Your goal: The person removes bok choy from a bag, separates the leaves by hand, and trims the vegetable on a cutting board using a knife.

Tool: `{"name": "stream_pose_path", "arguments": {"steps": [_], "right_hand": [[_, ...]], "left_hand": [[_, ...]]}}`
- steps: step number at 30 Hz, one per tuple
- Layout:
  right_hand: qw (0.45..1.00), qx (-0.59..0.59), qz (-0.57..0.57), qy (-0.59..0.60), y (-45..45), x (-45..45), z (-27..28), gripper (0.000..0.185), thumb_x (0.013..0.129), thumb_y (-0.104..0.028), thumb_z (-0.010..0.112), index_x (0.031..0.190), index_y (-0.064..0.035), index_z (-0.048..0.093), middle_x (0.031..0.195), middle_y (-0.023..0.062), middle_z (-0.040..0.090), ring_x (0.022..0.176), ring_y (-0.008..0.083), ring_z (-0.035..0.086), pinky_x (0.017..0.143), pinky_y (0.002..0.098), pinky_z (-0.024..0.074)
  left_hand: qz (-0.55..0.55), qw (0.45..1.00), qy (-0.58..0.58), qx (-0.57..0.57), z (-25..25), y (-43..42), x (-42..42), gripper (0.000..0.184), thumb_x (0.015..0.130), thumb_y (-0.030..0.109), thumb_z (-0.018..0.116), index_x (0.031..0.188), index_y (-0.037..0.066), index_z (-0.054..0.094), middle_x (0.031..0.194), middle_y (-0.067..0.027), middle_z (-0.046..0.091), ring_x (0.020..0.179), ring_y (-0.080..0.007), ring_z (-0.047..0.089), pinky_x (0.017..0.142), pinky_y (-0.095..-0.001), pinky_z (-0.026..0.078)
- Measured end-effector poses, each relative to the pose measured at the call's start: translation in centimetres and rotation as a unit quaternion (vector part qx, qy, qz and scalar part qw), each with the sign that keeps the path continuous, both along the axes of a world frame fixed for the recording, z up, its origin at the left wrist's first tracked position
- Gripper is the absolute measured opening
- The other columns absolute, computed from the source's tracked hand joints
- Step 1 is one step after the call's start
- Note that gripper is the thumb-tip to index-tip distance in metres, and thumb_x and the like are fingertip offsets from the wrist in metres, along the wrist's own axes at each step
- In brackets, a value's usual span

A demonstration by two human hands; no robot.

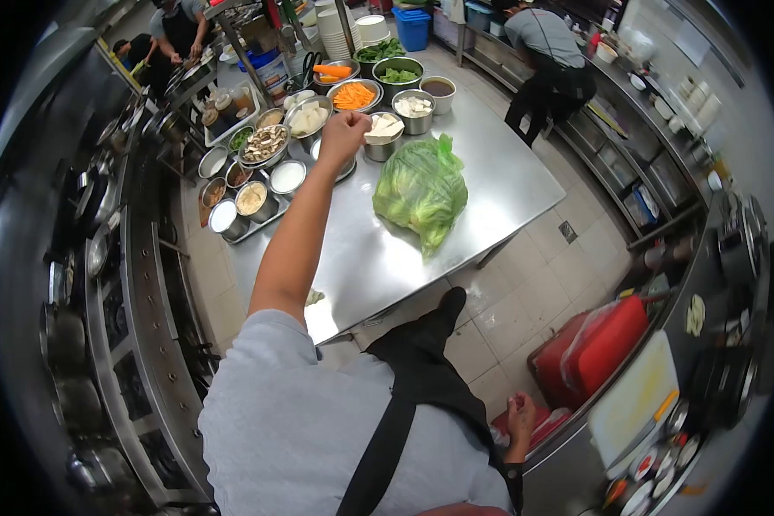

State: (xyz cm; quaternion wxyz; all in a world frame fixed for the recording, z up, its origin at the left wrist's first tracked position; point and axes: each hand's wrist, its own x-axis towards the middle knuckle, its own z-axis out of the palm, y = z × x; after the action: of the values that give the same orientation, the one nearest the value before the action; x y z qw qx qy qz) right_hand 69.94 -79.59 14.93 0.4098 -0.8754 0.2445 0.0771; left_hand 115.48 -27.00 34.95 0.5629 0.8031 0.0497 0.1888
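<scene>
My left hand [347, 134] reaches over the steel table, its fingers closed in a pinch at the edge of a metal bowl [381, 150] of white slices. Whatever it pinches, if anything, is hidden. Just right of that bowl lies a green leafy vegetable in a clear plastic bag [421, 191]. Carrot strips [353, 96] fill a bowl behind the hand, and white cubes [413, 107] fill another. Sliced mushrooms [265, 144] sit in a bowl to its left. Low at my right side hangs my right hand [520, 419], fingers curled, with nothing visible in them.
Containers of white [288, 176] and beige [251, 199] contents crowd the left table edge. A stove [138, 344] runs along the left. At lower right are a red bin [589, 348] and a cutting board [635, 402]. A co-worker [546, 52] bends at the right shelves; others work at back left.
</scene>
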Motion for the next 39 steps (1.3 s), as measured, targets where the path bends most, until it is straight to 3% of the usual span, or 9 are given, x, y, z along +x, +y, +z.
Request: {"name": "stream_pose_path", "arguments": {"steps": [5, 9, 10, 13, 17, 26, 29, 35, 39], "right_hand": [[0.999, -0.031, 0.011, 0.004, -6.0, 11.3, 2.7, 0.037, 0.089, -0.016, 0.068, 0.119, 0.0051, 0.061, 0.107, 0.0196, 0.069, 0.098, 0.0278, 0.067, 0.088, 0.0366, 0.0514], [0.999, -0.001, 0.035, 0.021, -11.4, 20.4, 3.7, 0.037, 0.090, -0.014, 0.067, 0.120, 0.0056, 0.060, 0.110, 0.0213, 0.067, 0.102, 0.0288, 0.066, 0.090, 0.0368, 0.0505], [0.997, -0.012, 0.070, 0.013, -14.2, 21.8, 1.5, 0.034, 0.091, -0.012, 0.065, 0.120, 0.0055, 0.060, 0.111, 0.0215, 0.066, 0.102, 0.0293, 0.065, 0.090, 0.0373, 0.0503], [0.996, -0.011, 0.062, 0.067, -16.4, 28.8, 5.9, 0.032, 0.092, -0.010, 0.063, 0.119, 0.0051, 0.059, 0.110, 0.0209, 0.066, 0.101, 0.0297, 0.065, 0.090, 0.0380, 0.0502], [0.994, -0.063, 0.058, 0.066, -17.9, 35.8, 8.9, 0.032, 0.092, -0.010, 0.065, 0.119, 0.0054, 0.060, 0.110, 0.0221, 0.066, 0.100, 0.0317, 0.066, 0.089, 0.0400, 0.0507], [0.970, -0.173, 0.162, 0.060, -19.6, 43.8, 8.1, 0.032, 0.087, -0.012, 0.071, 0.113, 0.0035, 0.061, 0.104, 0.0214, 0.064, 0.097, 0.0353, 0.063, 0.088, 0.0419, 0.0498], [0.959, -0.185, 0.205, 0.068, -18.8, 45.9, 8.1, 0.033, 0.086, -0.012, 0.071, 0.114, 0.0025, 0.061, 0.103, 0.0193, 0.064, 0.095, 0.0337, 0.063, 0.087, 0.0412, 0.0498], [0.959, -0.157, 0.234, 0.042, -16.6, 49.6, 8.7, 0.032, 0.088, -0.012, 0.069, 0.116, 0.0010, 0.060, 0.105, 0.0177, 0.064, 0.096, 0.0316, 0.062, 0.088, 0.0402, 0.0497], [0.964, -0.160, 0.207, 0.044, -16.1, 50.4, 8.8, 0.029, 0.089, -0.012, 0.069, 0.112, 0.0024, 0.061, 0.104, 0.0196, 0.063, 0.097, 0.0321, 0.063, 0.086, 0.0400, 0.0498]], "left_hand": [[0.092, 0.987, -0.029, 0.129, -1.0, 1.9, 11.1, 0.025, 0.084, 0.026, 0.070, 0.084, 0.001, 0.073, 0.073, -0.0086, 0.072, 0.067, -0.0162, 0.066, 0.065, -0.0322, 0.051], [0.179, 0.961, 0.069, 0.201, -3.9, 4.4, 23.2, 0.030, 0.083, 0.030, 0.064, 0.091, 0.002, 0.075, 0.084, -0.0169, 0.074, 0.076, -0.0306, 0.072, 0.073, -0.0406, 0.055], [0.195, 0.951, 0.125, 0.205, -2.7, 3.9, 24.8, 0.035, 0.082, 0.031, 0.062, 0.096, 0.001, 0.074, 0.096, -0.0206, 0.073, 0.090, -0.0365, 0.071, 0.082, -0.0440, 0.055], [0.230, 0.908, 0.233, 0.261, -4.9, 7.6, 33.0, 0.038, 0.082, 0.031, 0.061, 0.101, 0.001, 0.074, 0.105, -0.0217, 0.072, 0.100, -0.0381, 0.069, 0.087, -0.0441, 0.054], [0.331, 0.862, 0.295, 0.245, -1.3, 3.9, 36.1, 0.041, 0.085, 0.032, 0.059, 0.108, 0.001, 0.072, 0.115, -0.0207, 0.070, 0.108, -0.0366, 0.068, 0.092, -0.0448, 0.053], [0.240, 0.837, 0.416, 0.262, -8.4, 10.6, 45.7, 0.044, 0.087, 0.027, 0.057, 0.120, 0.001, 0.068, 0.134, -0.0200, 0.060, 0.124, -0.0322, 0.060, 0.103, -0.0404, 0.046], [0.227, 0.834, 0.403, 0.302, -9.4, 11.3, 46.6, 0.040, 0.088, 0.025, 0.056, 0.116, 0.000, 0.070, 0.124, -0.0189, 0.067, 0.119, -0.0326, 0.063, 0.100, -0.0408, 0.048], [0.316, 0.875, 0.363, -0.052, -5.6, 8.0, 46.5, 0.032, 0.093, 0.025, 0.051, 0.090, 0.002, 0.073, 0.081, -0.0092, 0.075, 0.077, -0.0192, 0.072, 0.070, -0.0337, 0.053], [0.300, 0.890, 0.343, 0.016, -6.3, 8.4, 47.1, 0.032, 0.092, 0.025, 0.051, 0.083, 0.004, 0.074, 0.077, -0.0084, 0.074, 0.068, -0.0152, 0.071, 0.063, -0.0330, 0.052]]}}
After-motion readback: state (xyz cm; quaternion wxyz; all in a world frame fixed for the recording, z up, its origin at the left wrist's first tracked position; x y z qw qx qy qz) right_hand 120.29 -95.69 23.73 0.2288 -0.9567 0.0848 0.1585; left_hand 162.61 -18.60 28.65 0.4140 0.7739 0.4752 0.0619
